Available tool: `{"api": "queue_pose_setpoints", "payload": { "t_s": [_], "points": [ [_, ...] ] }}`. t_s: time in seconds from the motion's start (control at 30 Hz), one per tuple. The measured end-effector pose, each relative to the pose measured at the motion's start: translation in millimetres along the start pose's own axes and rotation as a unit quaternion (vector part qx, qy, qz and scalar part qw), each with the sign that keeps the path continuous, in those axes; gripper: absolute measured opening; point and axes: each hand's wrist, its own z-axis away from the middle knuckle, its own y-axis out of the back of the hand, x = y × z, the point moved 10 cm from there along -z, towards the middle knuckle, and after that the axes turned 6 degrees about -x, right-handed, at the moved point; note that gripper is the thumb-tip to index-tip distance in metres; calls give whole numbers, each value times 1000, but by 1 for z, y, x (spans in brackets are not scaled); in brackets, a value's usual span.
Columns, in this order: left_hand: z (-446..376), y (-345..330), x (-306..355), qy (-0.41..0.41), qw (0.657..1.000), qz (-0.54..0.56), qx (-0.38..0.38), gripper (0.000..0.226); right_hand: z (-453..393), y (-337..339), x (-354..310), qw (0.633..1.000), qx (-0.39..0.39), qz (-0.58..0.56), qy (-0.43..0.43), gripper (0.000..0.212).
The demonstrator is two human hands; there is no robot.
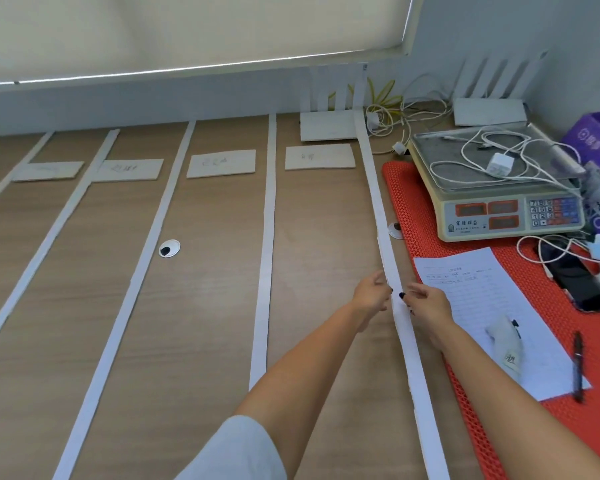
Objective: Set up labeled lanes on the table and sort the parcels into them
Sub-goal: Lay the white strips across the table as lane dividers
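Both hands (pixel 400 296) pinching unmarked strip (pixel 381 216)

Single head-mounted wide-angle view, looking forward and down over the wooden table (pixel 201 306) from the near edge toward the far wall and its roller blind (pixel 187 29), strong barrel bend at the borders. Camera sits close above the person's outstretched forearms, so both hands, left hand (pixel 371 292) and right hand (pixel 426 304), land right of centre, with the white strips (pixel 265 258) running away from the lens up the frame. Right side takes in the red mat (pixel 520 438) and the scale (pixel 499 188); no second view, so no overlap.
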Motion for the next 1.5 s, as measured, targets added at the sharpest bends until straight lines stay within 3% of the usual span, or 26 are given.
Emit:
{"api": "queue_pose_setpoints", "payload": {
  "t_s": [0.3, 0.6, 0.8, 1.17, 1.5],
  "points": [
    [13, 32, 23, -39, 998, 2, 38, 51, 14, -7, -31, 1000, -4, -13, 22, 42],
    [64, 127, 36, -93, 993, 5, 69, 52, 54, -83, -98, 997, -29, -26, 64, 44],
    [138, 269, 30, -145, 983, 5, 115, 50, 100, -205, -171, 992, -53, 20, 109, 48],
    [310, 561, 6, -166, 967, -2, 196, 49, 229, -496, -299, 958, -161, 133, 195, 60],
    [360, 673, -30, -129, 968, -29, 213, 50, 270, -635, -338, 948, -210, 125, 202, 54]
  ]
}}
